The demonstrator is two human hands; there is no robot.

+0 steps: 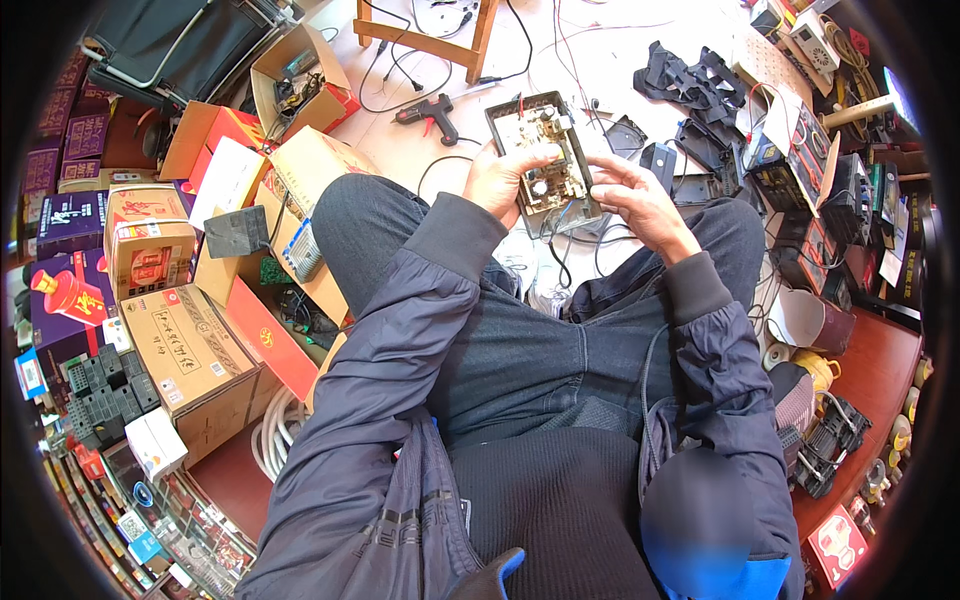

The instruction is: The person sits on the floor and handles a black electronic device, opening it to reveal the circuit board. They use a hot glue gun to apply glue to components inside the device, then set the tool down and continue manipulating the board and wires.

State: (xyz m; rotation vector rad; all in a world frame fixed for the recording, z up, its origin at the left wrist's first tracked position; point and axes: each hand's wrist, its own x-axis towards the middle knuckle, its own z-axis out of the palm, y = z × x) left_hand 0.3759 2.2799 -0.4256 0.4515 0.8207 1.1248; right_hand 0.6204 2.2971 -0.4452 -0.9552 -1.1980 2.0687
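Note:
An open dark case with a tan circuit board (pixel 543 168) inside is held up in front of my knees. My left hand (pixel 499 180) grips its left side, the thumb lying over the board. At its right edge is my right hand (pixel 640 203), fingers partly bent and the fingertips against the rim. The undersides of the fingers are hidden. A dark cable (pixel 562 262) hangs from the case's lower end. Beyond my left hand, a black glue gun with a red trigger (pixel 434 118) lies on the floor.
Cardboard boxes (pixel 190 345) and an open carton of parts (pixel 300 85) crowd the left. A wooden stool (pixel 440 45) stands ahead among loose cables. Black plastic pieces (pixel 690 85) lie ahead to the right, and stacked equipment (pixel 790 150) fills the right side.

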